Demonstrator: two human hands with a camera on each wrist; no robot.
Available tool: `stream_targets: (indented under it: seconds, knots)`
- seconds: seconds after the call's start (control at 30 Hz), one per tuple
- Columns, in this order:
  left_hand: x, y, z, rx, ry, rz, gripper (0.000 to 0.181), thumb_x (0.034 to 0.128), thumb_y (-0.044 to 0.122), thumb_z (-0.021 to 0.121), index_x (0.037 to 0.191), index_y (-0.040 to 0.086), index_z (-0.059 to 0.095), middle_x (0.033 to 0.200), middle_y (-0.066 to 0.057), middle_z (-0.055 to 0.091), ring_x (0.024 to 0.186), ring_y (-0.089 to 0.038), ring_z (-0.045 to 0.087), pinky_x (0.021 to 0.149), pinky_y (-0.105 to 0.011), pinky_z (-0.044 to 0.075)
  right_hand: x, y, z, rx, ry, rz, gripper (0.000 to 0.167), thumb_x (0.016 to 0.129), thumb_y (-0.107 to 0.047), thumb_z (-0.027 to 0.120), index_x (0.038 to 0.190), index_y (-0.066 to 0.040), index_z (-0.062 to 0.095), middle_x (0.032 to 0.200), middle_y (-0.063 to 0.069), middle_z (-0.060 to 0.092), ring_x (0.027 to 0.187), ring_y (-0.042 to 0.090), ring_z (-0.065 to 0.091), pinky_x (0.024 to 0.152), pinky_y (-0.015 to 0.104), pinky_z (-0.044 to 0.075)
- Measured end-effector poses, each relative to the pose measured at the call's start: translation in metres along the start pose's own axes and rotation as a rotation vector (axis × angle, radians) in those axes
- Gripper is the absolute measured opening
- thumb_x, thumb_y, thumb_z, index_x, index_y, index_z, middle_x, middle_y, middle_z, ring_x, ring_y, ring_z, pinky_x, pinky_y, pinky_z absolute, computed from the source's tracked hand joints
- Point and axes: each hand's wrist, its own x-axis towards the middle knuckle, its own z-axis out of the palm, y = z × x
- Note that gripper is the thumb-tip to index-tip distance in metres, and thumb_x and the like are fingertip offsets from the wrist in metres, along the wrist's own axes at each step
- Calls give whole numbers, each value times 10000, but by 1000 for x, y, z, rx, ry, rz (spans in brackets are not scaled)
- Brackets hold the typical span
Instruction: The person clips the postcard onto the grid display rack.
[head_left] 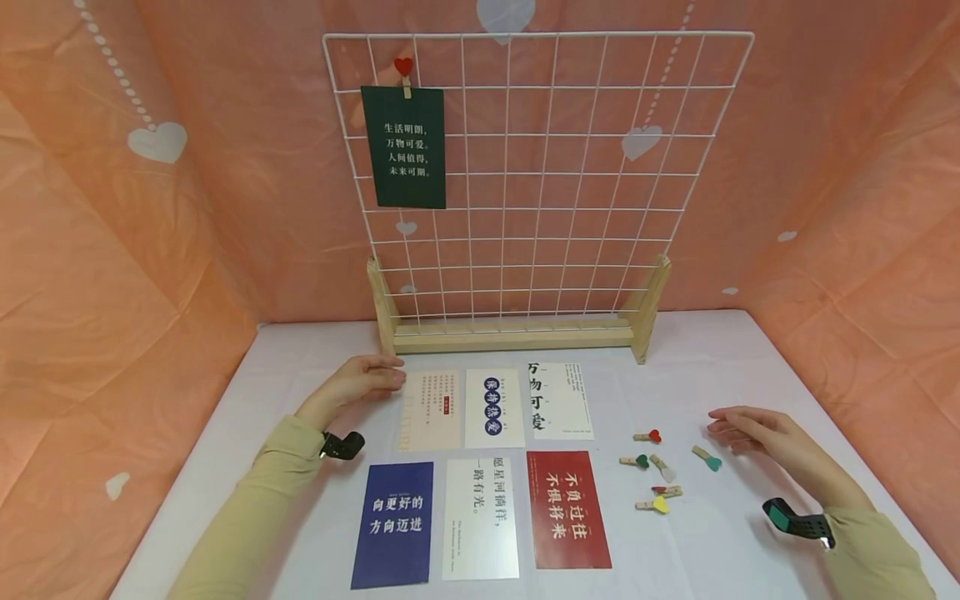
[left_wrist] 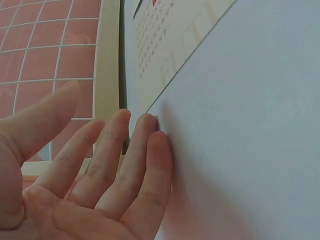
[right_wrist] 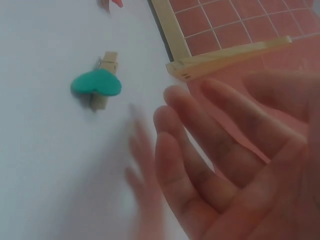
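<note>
Left hand (head_left: 356,387) at beige card's (head_left: 430,432) upper-left corner, contact unclear. Right hand (head_left: 780,442) near teal-heart clip (head_left: 707,458), fingers relaxed. Green card (head_left: 405,187) on wire rack (head_left: 548,173), upper left, red-heart clip (head_left: 403,67) at top. Table (head_left: 300,358): six cards, two rows; beige included. Five more clips right of cards.

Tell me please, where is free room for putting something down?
Bare tabletop lies between the wooden stand and right fingers; also nearer than the clips, between red card and right sleeve. Crowded: the middle, with six cards, and around the clips.

Smooth paper cards (head_left: 570,542), matt wooden stand (head_left: 513,339)
</note>
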Motion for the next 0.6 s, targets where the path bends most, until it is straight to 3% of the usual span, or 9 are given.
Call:
stream_targets:
  seconds: [0.23,0.43,0.6]
  knots:
    - [2,-1,2,1,19,-32,474,920,17,607,1315,-168,421,1174,-242,582,963,-157,618,920,-356,501,0,0,1,31,-59,-16,423,1052,-189,391,1284,158,459,1131,147,658,971,149,642,787,266,549]
    - [6,-5,1,20,34,-47,471,918,17,612,1317,-157,431,1185,-256,597,929,-118,615,864,-315,524,-1,0,0,43,-111,40,452,1047,-225,409,1310,141,449,1161,145,653,987,148,638,810,248,536]
    - [8,-4,1,18,28,-53,455,931,10,589,1310,-177,419,1158,-253,593,919,-139,626,869,-333,527,-1,5,0,57,-164,33,431,1050,-203,399,1308,137,453,1152,113,663,984,141,633,807,254,534]
